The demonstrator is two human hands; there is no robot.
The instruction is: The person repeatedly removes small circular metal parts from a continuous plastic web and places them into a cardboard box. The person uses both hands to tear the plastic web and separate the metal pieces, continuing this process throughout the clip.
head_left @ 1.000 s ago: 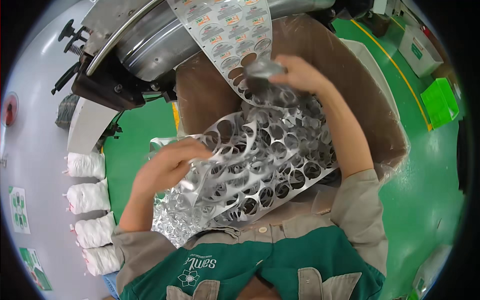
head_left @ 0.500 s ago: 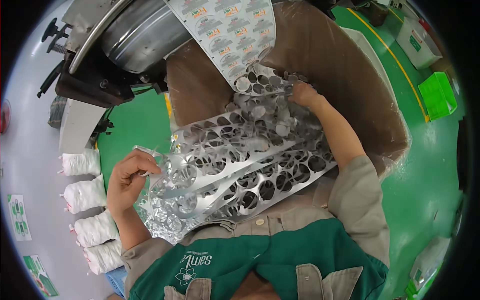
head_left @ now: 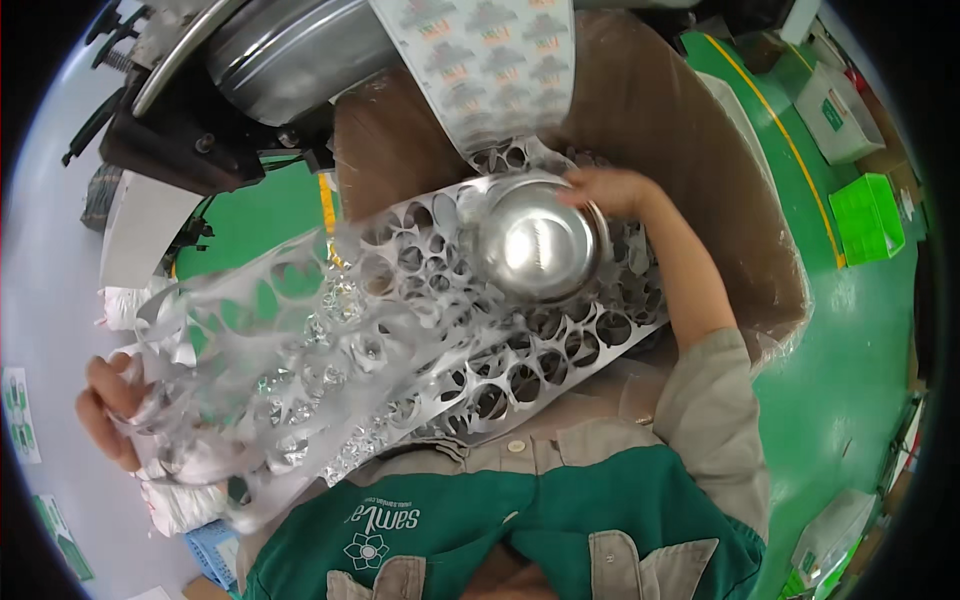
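Silvery foil, a web punched through with round holes, trails from my left hand across toward my right hand. My left fingers are curled round a gathered end of it, though both the hand and that stretch of foil are blurred. My right hand grips the rim of a shiny round steel bowl, which sits just left of and below those fingers, its broad face toward me and foil scrap around it. Up and to the left of my right hand, a printed sheet hangs down, its lower end meeting a punched part just above the bowl. Farther left of that, the machine's metal roller stands well apart from my fingers. To the right of my right hand rises the brown wall of a large bin, and well beyond it lies a bright green crate. Just below my left hand, partly behind the foil, is a white bag.
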